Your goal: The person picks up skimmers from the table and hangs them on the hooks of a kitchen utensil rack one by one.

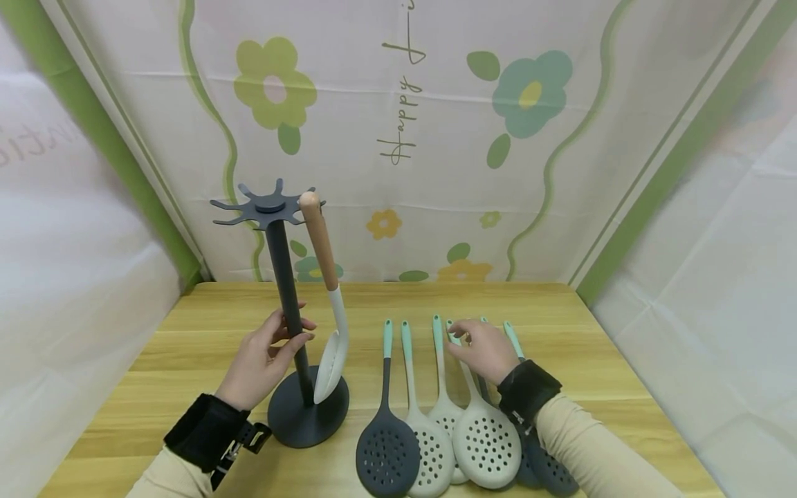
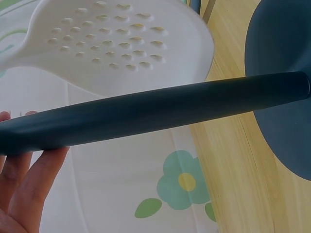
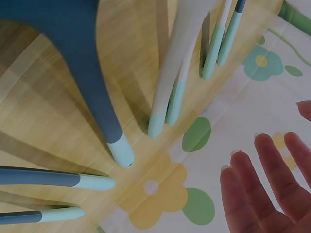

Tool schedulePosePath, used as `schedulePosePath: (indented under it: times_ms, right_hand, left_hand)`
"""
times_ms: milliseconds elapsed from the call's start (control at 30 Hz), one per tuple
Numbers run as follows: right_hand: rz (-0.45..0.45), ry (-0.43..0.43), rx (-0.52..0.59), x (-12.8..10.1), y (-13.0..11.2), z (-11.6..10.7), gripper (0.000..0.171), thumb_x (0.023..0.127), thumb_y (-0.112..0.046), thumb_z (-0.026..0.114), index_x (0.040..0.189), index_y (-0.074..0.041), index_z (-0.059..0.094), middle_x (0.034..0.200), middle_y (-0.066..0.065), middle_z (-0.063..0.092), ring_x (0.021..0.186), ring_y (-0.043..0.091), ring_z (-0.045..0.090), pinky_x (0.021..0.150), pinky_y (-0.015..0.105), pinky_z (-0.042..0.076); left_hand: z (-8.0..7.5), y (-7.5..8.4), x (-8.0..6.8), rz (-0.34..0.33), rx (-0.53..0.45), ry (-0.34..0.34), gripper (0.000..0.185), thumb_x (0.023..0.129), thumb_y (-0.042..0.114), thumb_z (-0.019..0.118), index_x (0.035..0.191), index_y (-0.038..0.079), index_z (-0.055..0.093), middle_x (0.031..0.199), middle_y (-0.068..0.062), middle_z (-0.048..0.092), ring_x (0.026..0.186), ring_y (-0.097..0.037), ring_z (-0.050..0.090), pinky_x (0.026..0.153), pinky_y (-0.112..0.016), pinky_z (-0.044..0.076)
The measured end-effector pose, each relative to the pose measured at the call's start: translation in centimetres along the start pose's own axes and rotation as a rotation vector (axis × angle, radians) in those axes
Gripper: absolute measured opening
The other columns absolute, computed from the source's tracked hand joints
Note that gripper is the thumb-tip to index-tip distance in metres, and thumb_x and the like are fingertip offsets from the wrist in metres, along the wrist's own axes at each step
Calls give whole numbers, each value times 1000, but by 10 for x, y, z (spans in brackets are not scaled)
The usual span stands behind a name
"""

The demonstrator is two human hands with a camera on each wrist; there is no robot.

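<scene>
Our left hand wraps loosely round the dark pole of the utensil stand, about mid-height; thumb on the near side, fingers curled behind. In the left wrist view the fingers lie against the pole. Stand sits near-left on the wooden table, w/ a round base and a slotted crown on top. One white slotted spoon w/ wooden handle hangs from the crown, its head resting by the base.

Our right hand hovers over the teal handle tips of the skimmers laid in a row, centre to right. Fingers are spread and relaxed, gripping nothing; in the right wrist view the fingers are clearly apart from the handles.

Handling, as we judge it: the skimmers look like silicone over a stiff core, so light, a bit grippy, heads slightly flexible, not fragile. Best hold is likely the slim handle nr the teal end. Handles lie close together, some heads overlapping, so a lift could drag a neighbour. The stand looks bottom-heavy, but the pole needs steadying.

Room: open table far of the handle tips and to the right; cloth walls close in on all sides, and the near edge is just behind the heads.
</scene>
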State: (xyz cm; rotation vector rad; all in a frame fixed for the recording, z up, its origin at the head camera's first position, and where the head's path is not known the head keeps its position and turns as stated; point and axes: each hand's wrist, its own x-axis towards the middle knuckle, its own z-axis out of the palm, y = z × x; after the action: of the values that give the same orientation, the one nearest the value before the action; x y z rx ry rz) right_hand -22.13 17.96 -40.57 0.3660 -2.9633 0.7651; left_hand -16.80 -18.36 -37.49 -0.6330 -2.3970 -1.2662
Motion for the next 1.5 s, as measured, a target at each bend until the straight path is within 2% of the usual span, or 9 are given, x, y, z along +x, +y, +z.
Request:
schedulePosePath:
  times_ms: [300,567,833,967,1267,1500]
  right_hand:
    - [-17,40,-59,0,6,0,25,89,-28,71,108,-11,72,102,7,73,89,23,68,67,34,56]
    - [8,33,-48,-2,13,0,23,88,-25,70,107,-11,72,103,9,74,80,17,68,60,28,54]
    - [18,21,-75,-1,20,0,23,87,-21,69,106,-8,72,101,10,74,65,11,61,51,25,48]
    - [41,5,-93,-2,25,1,25,87,-21,70,107,-8,72,101,10,73,67,12,62,53,25,49]
    - [48,2,-147,-3,33,1,26,86,-23,69,106,-7,72,102,12,73,77,19,66,58,30,52]
    - [49,1,-170,-4,40,1,24,87,-24,72,105,-8,72,99,9,73,81,22,68,61,33,55]
  left_hand:
    - [1,-1,0,16,24,16,41,95,-3,60,134,2,50,101,-10,68,89,-25,72,77,-39,64]
    - [2,0,-1,33,47,28,42,93,-6,62,132,0,50,96,-6,66,84,-26,72,76,-40,64]
    - [2,0,-1,13,46,34,42,93,-5,63,133,1,50,95,-6,65,84,-4,68,75,-40,64]
    - [2,0,-1,5,44,32,42,93,-4,62,133,2,50,95,-6,65,84,-4,68,75,-40,64]
    - [2,2,-2,-14,50,34,40,94,-3,63,132,2,51,96,-7,66,84,-20,72,74,-40,64]
    - [3,1,-2,-2,51,42,41,94,-3,63,132,2,51,95,-5,65,84,-9,70,74,-38,64]
